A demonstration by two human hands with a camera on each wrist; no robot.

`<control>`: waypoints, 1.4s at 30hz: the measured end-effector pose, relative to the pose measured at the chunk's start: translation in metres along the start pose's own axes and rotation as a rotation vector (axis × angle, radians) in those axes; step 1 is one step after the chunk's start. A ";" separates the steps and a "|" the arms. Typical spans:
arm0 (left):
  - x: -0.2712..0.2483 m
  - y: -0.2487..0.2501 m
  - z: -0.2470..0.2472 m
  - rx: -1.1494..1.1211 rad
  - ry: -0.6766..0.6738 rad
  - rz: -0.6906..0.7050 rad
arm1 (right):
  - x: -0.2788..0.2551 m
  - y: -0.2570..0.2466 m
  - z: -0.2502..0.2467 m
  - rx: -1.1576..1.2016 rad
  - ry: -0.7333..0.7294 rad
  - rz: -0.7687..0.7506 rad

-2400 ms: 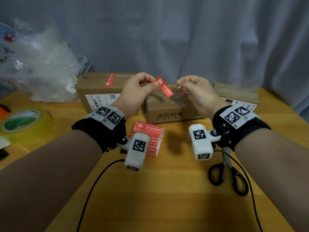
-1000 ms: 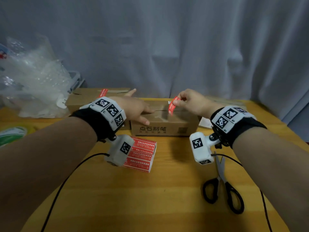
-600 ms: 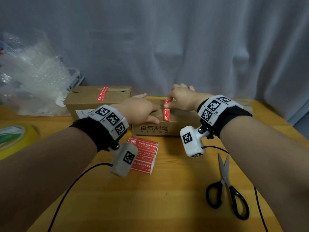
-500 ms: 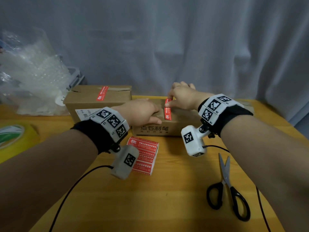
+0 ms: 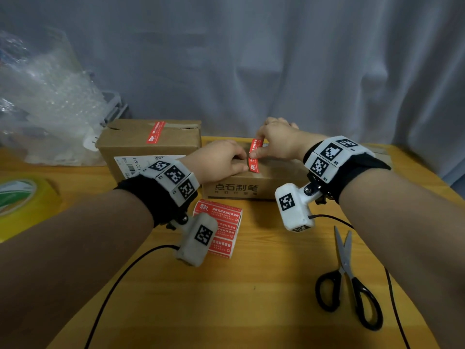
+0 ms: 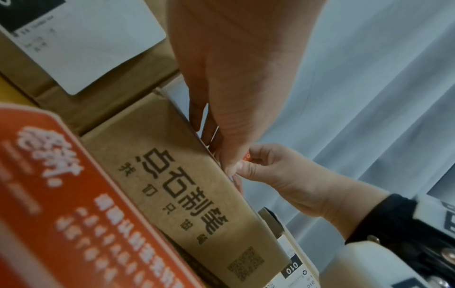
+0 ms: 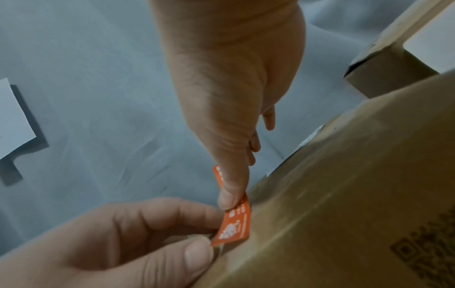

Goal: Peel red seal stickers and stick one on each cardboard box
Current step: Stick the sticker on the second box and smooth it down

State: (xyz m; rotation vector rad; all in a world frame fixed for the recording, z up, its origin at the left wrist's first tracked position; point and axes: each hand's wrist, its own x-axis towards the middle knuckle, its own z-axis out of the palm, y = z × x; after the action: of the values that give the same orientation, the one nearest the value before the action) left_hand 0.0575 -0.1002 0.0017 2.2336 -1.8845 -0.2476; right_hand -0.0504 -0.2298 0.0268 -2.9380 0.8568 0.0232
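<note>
A red seal sticker [image 5: 254, 154] lies lengthwise over the top of the middle cardboard box [image 5: 251, 188], which has dark print on its front. My right hand [image 5: 256, 147] holds the sticker's far part, thumb [image 7: 232, 194] pressed on its face. My left hand [image 5: 245, 164] pinches the near end [image 7: 231, 230] at the box's front edge. The sticker's near end looks slightly lifted off the cardboard. The left box [image 5: 148, 147] carries a red sticker [image 5: 155, 132] across its top seam. A stack of red sticker sheets [image 5: 222, 222] lies on the table before the boxes.
A third box [image 5: 377, 151] is partly hidden behind my right wrist. Black-handled scissors [image 5: 348, 280] lie at the right front. A yellow tape roll [image 5: 17, 200] and bubble wrap [image 5: 45, 104] sit at the left. A grey curtain closes the back.
Both hands came down from mid-air to the middle box. The right hand laid the sticker along the box top, and the left hand moved over to pinch its near end.
</note>
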 end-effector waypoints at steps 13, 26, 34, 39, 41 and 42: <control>-0.004 -0.001 0.001 -0.092 0.034 -0.032 | -0.005 -0.004 0.006 0.018 -0.020 0.066; -0.003 -0.007 0.009 0.074 -0.181 -0.006 | -0.004 -0.002 0.019 0.188 0.017 0.109; -0.004 -0.009 0.011 0.100 -0.209 0.014 | 0.000 -0.003 0.034 0.189 0.156 0.108; -0.007 -0.010 0.011 0.205 -0.288 0.043 | -0.002 0.003 0.035 0.219 0.144 0.111; -0.005 -0.010 0.009 0.238 -0.340 0.035 | -0.001 0.003 0.036 0.209 0.145 0.126; -0.005 -0.010 0.008 0.247 -0.357 0.032 | 0.000 0.001 0.036 0.210 0.159 0.134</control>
State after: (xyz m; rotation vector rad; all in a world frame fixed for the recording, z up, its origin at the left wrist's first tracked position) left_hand 0.0638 -0.0945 -0.0088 2.4484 -2.2373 -0.4581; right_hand -0.0508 -0.2281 -0.0094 -2.7106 1.0094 -0.2781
